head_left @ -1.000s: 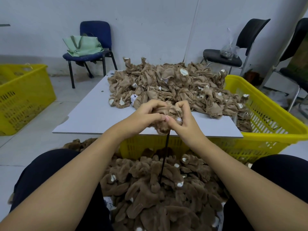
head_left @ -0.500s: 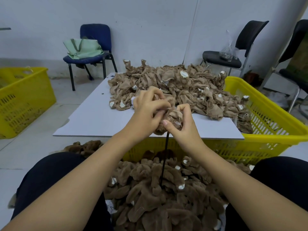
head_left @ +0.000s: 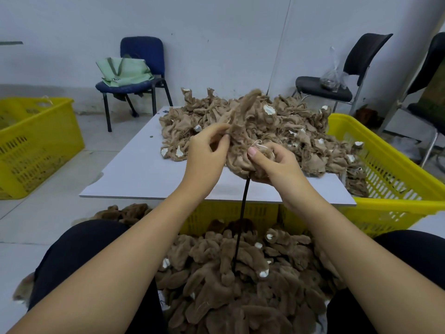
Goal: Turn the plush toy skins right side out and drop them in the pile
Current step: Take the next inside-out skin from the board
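Lifted since a moment ago, one fuzzy limb stands above my left hand [head_left: 207,150], which pinches it out while my right hand [head_left: 274,162] grips the plush toy skin [head_left: 240,143] on the rod [head_left: 242,213].

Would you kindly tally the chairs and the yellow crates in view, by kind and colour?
Blue chair: 1
Black chairs: 2, one with a plastic bag on its seat, one cut off at the right edge
Yellow crates: 2, one on the left floor, one under the white board
Total: 5
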Tool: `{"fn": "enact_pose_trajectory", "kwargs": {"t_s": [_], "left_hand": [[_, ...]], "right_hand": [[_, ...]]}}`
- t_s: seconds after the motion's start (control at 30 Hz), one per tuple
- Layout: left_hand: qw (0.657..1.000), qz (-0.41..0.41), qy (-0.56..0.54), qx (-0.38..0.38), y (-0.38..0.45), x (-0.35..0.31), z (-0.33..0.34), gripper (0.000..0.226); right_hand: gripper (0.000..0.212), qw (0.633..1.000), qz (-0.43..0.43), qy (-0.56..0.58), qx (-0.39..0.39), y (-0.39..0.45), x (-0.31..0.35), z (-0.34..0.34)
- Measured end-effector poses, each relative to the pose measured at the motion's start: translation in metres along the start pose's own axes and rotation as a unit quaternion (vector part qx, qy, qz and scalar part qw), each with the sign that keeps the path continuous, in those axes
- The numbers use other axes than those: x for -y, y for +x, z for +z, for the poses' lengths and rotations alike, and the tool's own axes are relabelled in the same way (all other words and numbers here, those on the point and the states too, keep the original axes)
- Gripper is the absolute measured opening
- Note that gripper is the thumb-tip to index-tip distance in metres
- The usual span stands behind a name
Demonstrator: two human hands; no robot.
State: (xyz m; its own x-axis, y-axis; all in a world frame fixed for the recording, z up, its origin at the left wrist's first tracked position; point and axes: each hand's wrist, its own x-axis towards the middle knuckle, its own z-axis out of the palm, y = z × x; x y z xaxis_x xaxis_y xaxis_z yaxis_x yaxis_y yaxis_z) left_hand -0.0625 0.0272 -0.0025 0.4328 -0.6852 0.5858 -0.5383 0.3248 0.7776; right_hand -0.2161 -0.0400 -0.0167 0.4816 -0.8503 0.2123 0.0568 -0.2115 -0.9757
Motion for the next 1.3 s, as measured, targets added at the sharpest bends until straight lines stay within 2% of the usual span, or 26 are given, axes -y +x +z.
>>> {"fn": "enact_pose_trajectory", "kwargs": {"t_s": [0.13, 0.2, 0.37, 0.5, 0.6, 0.77, 0.9, 1.0, 1.1, 1.2, 1.3], "left_hand": [[0.989, -0.03, -0.047, 0.136, -0.004, 0.003, 0.008, 0.051], [0.985, -0.027, -0.031, 0.169, -0.006, 0.005, 0.011, 0.057], [0.99, -0.028, -0.011, 0.137, -0.002, 0.008, 0.013, 0.051], [0.992, -0.046, -0.044, 0.109, -0.002, 0.005, 0.014, 0.052], [0.991, -0.058, -0.075, 0.089, -0.001, 0.004, 0.014, 0.056], [0.996, -0.01, -0.059, 0.072, -0.007, 0.002, 0.013, 0.051], [0.995, 0.023, -0.053, 0.079, -0.013, -0.002, 0.015, 0.05], [0.995, 0.044, -0.045, 0.074, -0.019, -0.004, 0.016, 0.043], [0.993, 0.037, -0.095, 0.06, -0.025, -0.008, 0.014, 0.03], [0.987, 0.024, -0.151, 0.058, -0.028, -0.011, 0.013, 0.029], [0.991, 0.021, -0.131, 0.031, -0.026, -0.012, 0.012, 0.027]], "right_hand": [[0.038, 0.996, 0.05, 0.068, -0.029, 0.003, 0.001, 0.001], [0.04, 0.989, 0.083, 0.12, -0.029, 0.006, 0.001, 0.0], [0.039, 0.968, 0.14, 0.209, -0.018, 0.01, -0.001, 0.002], [0.04, 0.962, 0.149, 0.229, -0.03, 0.015, -0.002, 0.003], [0.042, 0.938, 0.165, 0.304, -0.015, 0.015, -0.003, 0.003], [0.044, 0.932, 0.155, 0.327, 0.012, 0.012, 0.002, 0.006], [0.039, 0.958, 0.087, 0.265, 0.072, 0.006, 0.006, 0.006], [0.03, 0.98, 0.058, 0.183, 0.059, 0.0, 0.003, 0.01], [0.037, 0.996, 0.039, 0.076, 0.031, -0.007, -0.002, 0.015], [0.039, 1.0, 0.01, -0.002, 0.009, -0.016, -0.006, 0.02], [0.04, 0.999, -0.022, -0.039, 0.013, -0.022, -0.009, 0.025]]}}
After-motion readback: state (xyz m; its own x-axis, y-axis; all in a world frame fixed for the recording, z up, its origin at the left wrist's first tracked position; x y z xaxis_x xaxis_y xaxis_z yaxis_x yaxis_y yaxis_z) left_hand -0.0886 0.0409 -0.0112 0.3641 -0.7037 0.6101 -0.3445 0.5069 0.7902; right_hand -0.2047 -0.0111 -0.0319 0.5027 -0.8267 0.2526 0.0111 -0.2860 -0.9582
